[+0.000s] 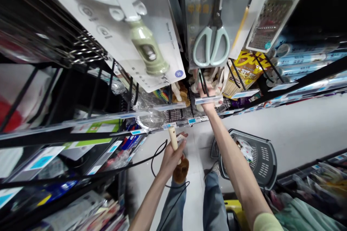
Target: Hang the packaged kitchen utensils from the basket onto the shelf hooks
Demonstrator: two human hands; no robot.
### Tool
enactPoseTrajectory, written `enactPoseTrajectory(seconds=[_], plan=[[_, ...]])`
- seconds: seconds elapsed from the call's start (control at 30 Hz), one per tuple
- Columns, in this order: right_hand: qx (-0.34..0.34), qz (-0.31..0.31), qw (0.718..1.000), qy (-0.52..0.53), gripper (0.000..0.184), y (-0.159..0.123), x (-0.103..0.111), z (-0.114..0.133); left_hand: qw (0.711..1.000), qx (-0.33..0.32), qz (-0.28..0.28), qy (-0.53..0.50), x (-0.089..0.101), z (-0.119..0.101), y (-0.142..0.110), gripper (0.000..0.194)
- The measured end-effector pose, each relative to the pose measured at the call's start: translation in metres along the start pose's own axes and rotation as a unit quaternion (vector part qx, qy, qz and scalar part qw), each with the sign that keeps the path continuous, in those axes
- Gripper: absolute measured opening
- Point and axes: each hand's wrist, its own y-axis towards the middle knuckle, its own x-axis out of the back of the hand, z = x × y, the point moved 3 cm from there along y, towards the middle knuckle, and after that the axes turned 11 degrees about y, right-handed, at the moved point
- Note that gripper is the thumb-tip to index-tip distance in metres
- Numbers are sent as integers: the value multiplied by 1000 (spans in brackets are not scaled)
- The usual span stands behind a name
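Shelves (271, 96) are filling the top, the left hand (173, 155) clasping the handle (172, 138), best hold on a probably light brush (180, 170), right hand's (210, 92) grip unclear.

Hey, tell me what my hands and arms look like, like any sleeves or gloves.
Your left hand and right hand are ungloved, and no watch or bracelet shows. A pale yellow-green sleeve covers your right upper arm; no left sleeve is in view.

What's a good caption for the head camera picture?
Left hand holds a cream handle; right hand reaches below packaged scissors.
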Motion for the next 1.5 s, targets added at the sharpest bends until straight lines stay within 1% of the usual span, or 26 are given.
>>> enactPoseTrajectory(seconds=[0.07, 0.1, 0.13, 0.17, 0.2, 0.3, 0.33, 0.37, 0.4, 0.43, 0.47, 0.53, 0.63, 0.67, 0.73, 0.8, 0.9, 0.97, 1.0, 1.07, 1.17, 1.3, 1.5], plan=[[-16, -67, 997, -31, 38, 24, -5, -1, 1000, -9, 10, -27, -4, -1, 2, 66], [-20, -93, 995, -39, 35, 27, -6, -1, 999, -8, 19, -49, -6, -1, 3, 65], [-22, -98, 994, -36, 32, 22, -7, 0, 997, -3, 29, -73, -9, -1, 4, 65], [-22, -89, 995, -29, 30, 11, -5, 1, 995, 4, 41, -96, -12, -2, 5, 64], [-23, -71, 997, -20, 30, -6, -3, 3, 992, 12, 52, -114, -14, -3, 7, 62], [-46, 59, 997, 23, 37, -79, 10, 11, 987, 23, 86, -134, -20, -6, 13, 52], [-71, 138, 987, 43, 37, -104, 14, 13, 987, 16, 97, -129, -22, -7, 15, 50], [-92, 194, 975, 59, 37, -127, 17, 15, 987, 6, 107, -119, -24, -8, 16, 50], [-107, 230, 965, 71, 37, -145, 21, 18, 988, -5, 114, -106, -26, -9, 17, 51], [-119, 248, 958, 81, 38, -160, 24, 20, 989, -17, 117, -90, -29, -10, 18, 52], [-123, 245, 958, 85, 37, -169, 27, 22, 990, -31, 115, -72, -31, -10, 19, 52], [-124, 216, 965, 88, 36, -178, 28, 25, 993, -72, 93, -32, -37, -12, 20, 51], [-119, 169, 976, 68, 34, -176, 22, 29, 986, -157, 45, 18, -45, -17, 19, 51], [-116, 154, 980, 55, 33, -174, 20, 30, 984, -173, 30, 25, -46, -19, 19, 52], [-102, 134, 985, 34, 31, -168, 16, 32, 985, -171, 10, 16, -44, -25, 19, 57], [-86, 139, 985, 46, 32, -160, 12, 34, 989, -148, -2, -1, -37, -31, 19, 64], [-73, 146, 981, 100, 36, -145, 7, 34, 993, -112, -24, -6, -18, -41, 19, 74], [-61, 144, 980, 121, 37, -134, 3, 32, 993, -100, -55, -7, -4, -45, 21, 72], [-50, 146, 980, 128, 38, -128, 0, 31, 992, -104, -77, -6, 3, -47, 22, 69], [-21, 159, 977, 141, 38, -117, -7, 29, 984, -134, -113, 5, 14, -52, 25, 65], [20, 182, 971, 153, 39, -104, -19, 28, 969, -195, -150, 28, 22, -59, 31, 71], [42, 206, 966, 148, 38, -98, -33, 28, 957, -230, -170, 53, 26, -67, 37, 77], [47, 212, 966, 138, 34, -103, -35, 35, 951, -249, -160, 92, 27, -78, 35, 67]])
